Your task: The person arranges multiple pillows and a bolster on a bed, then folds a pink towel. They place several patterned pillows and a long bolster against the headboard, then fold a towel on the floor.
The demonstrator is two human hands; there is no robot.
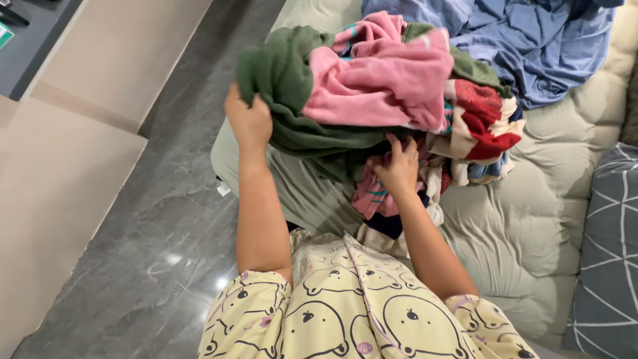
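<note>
From the head view, I see my left hand [248, 121] closed on the edge of a dark green towel [282, 80], fingers curled into the fold, which props that side of the bundle up. My right hand [399, 169] reaches under the heap, fingers partly curled into the striped pink cloth [372, 196] hanging below; I cannot tell how firm that grip is. The pile of clothes [425, 100], with a pink garment [385, 80] on top, sits on the pale quilted sofa [531, 219], beside a blue sheet [538, 40] and a grey patterned cushion [608, 259].
</note>
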